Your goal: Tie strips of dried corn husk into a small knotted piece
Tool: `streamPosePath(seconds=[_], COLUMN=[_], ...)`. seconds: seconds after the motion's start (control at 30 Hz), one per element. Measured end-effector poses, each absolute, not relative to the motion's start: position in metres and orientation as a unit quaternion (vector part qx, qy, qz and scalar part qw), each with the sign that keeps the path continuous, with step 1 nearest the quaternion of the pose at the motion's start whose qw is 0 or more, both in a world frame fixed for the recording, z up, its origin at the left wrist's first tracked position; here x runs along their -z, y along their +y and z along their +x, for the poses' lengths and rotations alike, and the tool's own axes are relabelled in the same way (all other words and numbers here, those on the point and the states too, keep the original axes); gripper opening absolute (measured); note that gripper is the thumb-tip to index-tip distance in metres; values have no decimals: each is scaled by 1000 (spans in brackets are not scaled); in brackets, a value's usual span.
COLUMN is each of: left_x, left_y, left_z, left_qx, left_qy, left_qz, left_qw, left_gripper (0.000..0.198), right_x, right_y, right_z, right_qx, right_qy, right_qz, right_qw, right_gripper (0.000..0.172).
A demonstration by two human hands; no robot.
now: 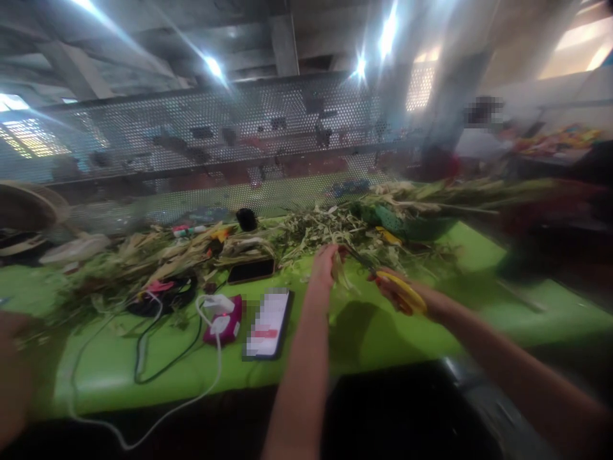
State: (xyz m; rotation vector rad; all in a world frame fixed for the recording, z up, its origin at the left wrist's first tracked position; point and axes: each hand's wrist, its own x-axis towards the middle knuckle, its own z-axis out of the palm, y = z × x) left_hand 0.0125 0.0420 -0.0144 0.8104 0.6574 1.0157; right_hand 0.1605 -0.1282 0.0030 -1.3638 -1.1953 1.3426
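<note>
My left hand point(328, 260) is closed around some pale green plant strips point(343, 276), whose loose ends hang over the green table. My right hand point(395, 295) grips a pair of scissors point(405, 289) by the yellow handles. The dark blades point up and left, reaching close to my left fingers; blur hides whether they touch the strips. Just beyond both hands lies a heap of cut plant scraps point(325, 227).
To the left are a lit phone point(269, 324), a dark phone point(251, 271) and a magenta power strip point(223, 322) with trailing cables. A green basket point(412, 225) holds long stalks at back right. A perforated metal screen point(215, 140) stands behind. A person point(481, 137) is at far right.
</note>
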Motion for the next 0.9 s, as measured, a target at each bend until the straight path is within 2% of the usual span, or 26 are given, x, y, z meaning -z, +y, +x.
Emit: streamPosePath(seconds=[0.33,0.9], left_x=[12,14], left_y=[38,39], left_z=[13,15], left_qx=[-466,-462], left_qy=[303,310], left_qz=[361,332], left_qw=[749,762], left_gripper=[11,17], right_x=[6,19], right_y=[-106,-104], right_z=[147,145], right_qx=[-543,-558], right_qy=[-483,-449], right_qz=[-483,-471], right_qw=[489,515], right_gripper=[45,45])
